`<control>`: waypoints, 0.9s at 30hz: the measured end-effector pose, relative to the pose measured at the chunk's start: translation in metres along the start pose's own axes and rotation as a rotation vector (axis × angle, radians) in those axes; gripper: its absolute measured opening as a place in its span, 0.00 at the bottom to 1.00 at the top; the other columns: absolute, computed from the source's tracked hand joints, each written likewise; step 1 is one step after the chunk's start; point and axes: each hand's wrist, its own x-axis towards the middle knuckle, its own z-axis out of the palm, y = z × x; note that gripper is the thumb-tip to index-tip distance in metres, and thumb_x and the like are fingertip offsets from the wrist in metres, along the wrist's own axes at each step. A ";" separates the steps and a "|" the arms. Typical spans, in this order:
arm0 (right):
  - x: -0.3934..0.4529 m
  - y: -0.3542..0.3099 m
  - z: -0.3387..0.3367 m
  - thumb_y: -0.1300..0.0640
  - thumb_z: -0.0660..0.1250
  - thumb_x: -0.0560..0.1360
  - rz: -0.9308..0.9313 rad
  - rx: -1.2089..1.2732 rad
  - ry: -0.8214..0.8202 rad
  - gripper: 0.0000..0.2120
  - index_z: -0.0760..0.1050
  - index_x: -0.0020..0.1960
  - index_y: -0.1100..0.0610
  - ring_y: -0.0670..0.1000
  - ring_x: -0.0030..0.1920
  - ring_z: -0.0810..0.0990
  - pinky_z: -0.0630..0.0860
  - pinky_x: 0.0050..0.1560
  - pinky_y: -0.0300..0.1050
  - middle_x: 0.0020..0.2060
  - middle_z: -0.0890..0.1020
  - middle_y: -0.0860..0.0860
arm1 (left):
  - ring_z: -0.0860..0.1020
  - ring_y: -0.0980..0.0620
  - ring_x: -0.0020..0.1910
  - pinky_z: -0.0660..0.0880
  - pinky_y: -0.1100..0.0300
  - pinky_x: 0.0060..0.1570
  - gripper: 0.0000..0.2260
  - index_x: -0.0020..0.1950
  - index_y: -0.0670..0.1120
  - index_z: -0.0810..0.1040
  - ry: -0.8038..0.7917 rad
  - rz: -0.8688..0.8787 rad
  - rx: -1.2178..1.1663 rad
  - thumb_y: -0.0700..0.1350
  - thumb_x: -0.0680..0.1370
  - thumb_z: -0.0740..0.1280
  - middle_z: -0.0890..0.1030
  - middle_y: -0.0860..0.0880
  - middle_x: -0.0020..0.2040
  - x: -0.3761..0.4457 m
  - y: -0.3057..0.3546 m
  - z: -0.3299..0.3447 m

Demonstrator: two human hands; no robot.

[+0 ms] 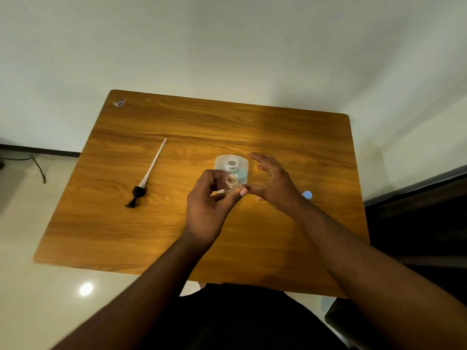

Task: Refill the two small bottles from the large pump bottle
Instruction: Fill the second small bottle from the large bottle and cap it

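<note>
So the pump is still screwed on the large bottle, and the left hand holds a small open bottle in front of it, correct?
Not quite. The head view shows the pump removed, lying on the table to the left, and the large bottle open. The left hand does hold a small open bottle in front of it.

My counter [151, 236] shows orange-brown wood grain. The pump [137, 193] has a black head and white tube. The large bottle [231, 164] is clear, tinted pale blue inside. A light-blue cap [307, 195] lies beyond my wrist.
</note>
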 end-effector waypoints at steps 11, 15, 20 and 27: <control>0.028 -0.014 0.060 0.56 0.81 0.61 -0.041 -0.057 0.067 0.42 0.66 0.71 0.49 0.49 0.62 0.69 0.74 0.61 0.45 0.65 0.68 0.52 | 0.80 0.61 0.54 0.77 0.69 0.44 0.14 0.60 0.48 0.79 -0.065 0.022 -0.027 0.40 0.75 0.72 0.81 0.53 0.56 0.016 -0.009 -0.058; 0.031 -0.017 0.065 0.60 0.80 0.61 0.059 0.019 0.051 0.41 0.67 0.69 0.46 0.50 0.59 0.71 0.78 0.36 0.37 0.62 0.67 0.49 | 0.80 0.55 0.59 0.79 0.55 0.55 0.17 0.67 0.47 0.77 -0.104 0.008 -0.054 0.44 0.78 0.69 0.81 0.50 0.61 0.020 -0.011 -0.064; 0.034 -0.015 0.073 0.59 0.81 0.56 0.127 0.181 0.093 0.38 0.70 0.62 0.43 0.57 0.58 0.76 0.82 0.32 0.48 0.62 0.72 0.52 | 0.81 0.50 0.57 0.80 0.42 0.53 0.15 0.65 0.51 0.77 -0.138 -0.025 -0.123 0.44 0.78 0.68 0.82 0.49 0.59 0.023 -0.001 -0.063; 0.014 -0.040 0.051 0.57 0.79 0.63 -0.107 -0.038 0.334 0.35 0.70 0.67 0.48 0.49 0.59 0.70 0.69 0.50 0.23 0.61 0.70 0.54 | 0.82 0.48 0.54 0.83 0.47 0.45 0.17 0.66 0.44 0.75 -0.201 -0.009 -0.161 0.41 0.77 0.69 0.82 0.46 0.57 0.026 0.025 -0.059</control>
